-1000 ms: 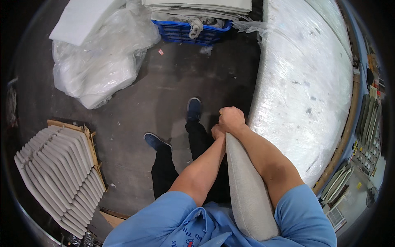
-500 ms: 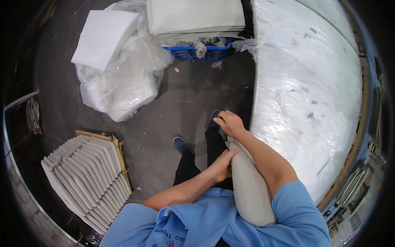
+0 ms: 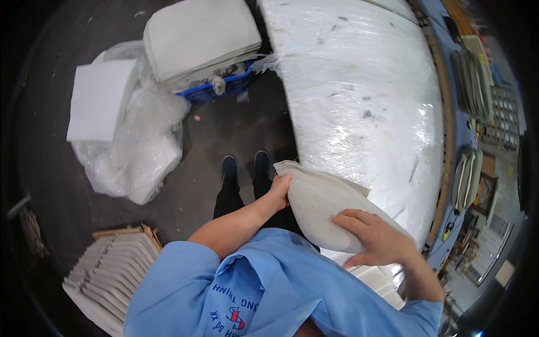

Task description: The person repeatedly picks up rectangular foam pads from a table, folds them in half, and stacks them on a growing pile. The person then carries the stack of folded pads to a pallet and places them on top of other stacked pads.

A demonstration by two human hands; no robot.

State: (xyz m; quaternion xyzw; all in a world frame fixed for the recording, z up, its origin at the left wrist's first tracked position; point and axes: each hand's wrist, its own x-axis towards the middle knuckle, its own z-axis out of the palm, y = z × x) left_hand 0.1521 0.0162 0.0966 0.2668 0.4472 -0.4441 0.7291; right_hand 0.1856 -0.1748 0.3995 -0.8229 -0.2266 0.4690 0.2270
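A beige fabric-covered cushion (image 3: 323, 202) slants across the front of my body, its loose cloth end pointing away from me. My left hand (image 3: 279, 190) is closed on its left edge, near that loose end; part of the grip is hidden behind the cloth. Over the cushion's nearer, right-hand part lies my right hand (image 3: 373, 237), fingers stretched out and thumb apart, touching the surface without gripping. Beyond the cushion, to the right, is a large plastic-wrapped white block (image 3: 365, 101).
Stacked beige cushions (image 3: 112, 269) stand at lower left by a cardboard sheet. Clear plastic (image 3: 135, 146) wraps white foam, with a white foam slab (image 3: 101, 98) on top. Flat beige sheets (image 3: 202, 36) rest on a blue crate (image 3: 193, 94). More cushions (image 3: 471, 84) lean at far right.
The view has swung right. The cushion has come out from under my right arm and now lies across my front. My right hand has moved back from its far end onto its side.
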